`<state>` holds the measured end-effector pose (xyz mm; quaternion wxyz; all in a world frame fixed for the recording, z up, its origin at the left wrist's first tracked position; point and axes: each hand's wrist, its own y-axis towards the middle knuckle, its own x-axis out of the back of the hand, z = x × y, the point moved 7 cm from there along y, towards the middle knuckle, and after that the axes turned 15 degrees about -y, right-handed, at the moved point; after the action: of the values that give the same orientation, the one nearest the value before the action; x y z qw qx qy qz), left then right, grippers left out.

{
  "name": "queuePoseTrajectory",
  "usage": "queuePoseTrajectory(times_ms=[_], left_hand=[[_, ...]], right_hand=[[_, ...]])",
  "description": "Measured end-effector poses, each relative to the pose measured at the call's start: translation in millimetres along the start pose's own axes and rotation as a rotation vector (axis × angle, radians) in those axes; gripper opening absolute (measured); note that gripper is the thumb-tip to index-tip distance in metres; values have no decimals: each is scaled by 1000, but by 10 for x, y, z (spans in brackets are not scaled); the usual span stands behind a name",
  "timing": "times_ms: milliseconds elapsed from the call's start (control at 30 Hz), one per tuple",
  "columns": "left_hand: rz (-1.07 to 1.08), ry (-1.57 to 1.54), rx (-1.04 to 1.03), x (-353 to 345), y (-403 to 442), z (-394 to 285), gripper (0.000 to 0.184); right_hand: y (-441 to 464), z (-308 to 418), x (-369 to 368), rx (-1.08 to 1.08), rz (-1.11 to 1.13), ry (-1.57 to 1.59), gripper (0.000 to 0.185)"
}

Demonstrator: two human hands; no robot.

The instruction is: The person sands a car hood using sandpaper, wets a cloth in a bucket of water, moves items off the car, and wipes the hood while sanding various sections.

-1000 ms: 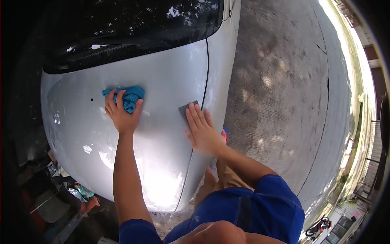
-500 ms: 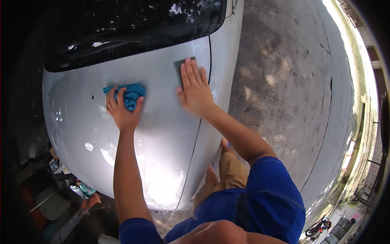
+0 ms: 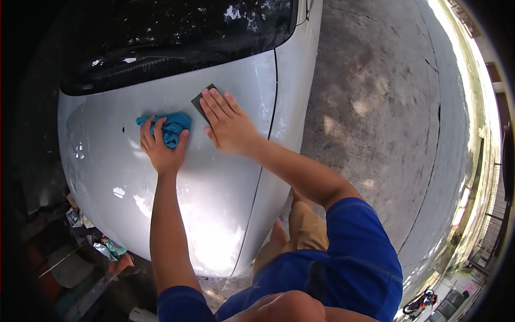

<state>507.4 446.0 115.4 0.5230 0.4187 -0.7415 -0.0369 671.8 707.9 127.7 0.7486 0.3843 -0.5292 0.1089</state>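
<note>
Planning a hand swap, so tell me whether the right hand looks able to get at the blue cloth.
Probably yes: only bare silver hood shows between the right hand and the blue cloth, though the left hand partly covers it and a dark sheet lies under the right.

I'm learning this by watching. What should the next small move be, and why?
Perhaps slide the right hand and the dark sheet beneath it across the silver hood toward the seam: the sheet sits near the blue cloth under the left hand, and bare hood shows between sheet and seam.
</note>
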Motion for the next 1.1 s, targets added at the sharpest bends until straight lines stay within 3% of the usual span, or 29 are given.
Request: queuePoseTrajectory(times_ms=[133, 233, 267, 367, 467, 600, 667, 767, 800, 867, 933, 967, 1033, 1100], left_hand=[[-2, 6, 19, -3, -78, 65, 67], [-2, 26, 4, -28, -24, 67, 69], [-4, 39, 2, -22, -42, 63, 69], [-21, -23, -1, -30, -42, 80, 70], [-2, 19, 33, -41, -43, 113, 72], [-18, 87, -15, -27, -81, 137, 75], [-35, 134, -29, -28, -45, 73, 74], [-89, 164, -31, -17, -48, 61, 73], [-77, 127, -29, -28, -44, 80, 73], [-60, 63, -23, -31, -42, 119, 71], [-62, 20, -11, -8, -38, 118, 72], [-69, -3, -3, -10, -48, 118, 72], [-93, 20, -7, -8, -74, 122, 72], [-92, 29, -23, -11, -63, 89, 70]], right_hand=[[-335, -64, -32, 38, 46, -61, 69], [-1673, 332, 165, 578, 391, 242, 69], [-1680, 331, 269, 615, 365, 226, 69], [-340, -204, 14, 146, 128, -3, 71], [-1529, 195, 175, 331, 335, 137, 68], [-1883, 123, 238, 462, 432, 103, 68], [-702, -243, 16, 175, 212, -67, 74], [-1112, -29, 123, 206, 216, 9, 75], [-1780, 133, 165, 306, 329, 80, 74], [-2200, -98, -758, 290, 422, 644, 73], [-1845, 118, 143, 407, 332, -1, 73], [-1168, -53, 95, 262, 175, 7, 73], [-751, -137, -65, 106, 112, 9, 72], [-1478, 98, 69, 181, 190, 61, 73]])
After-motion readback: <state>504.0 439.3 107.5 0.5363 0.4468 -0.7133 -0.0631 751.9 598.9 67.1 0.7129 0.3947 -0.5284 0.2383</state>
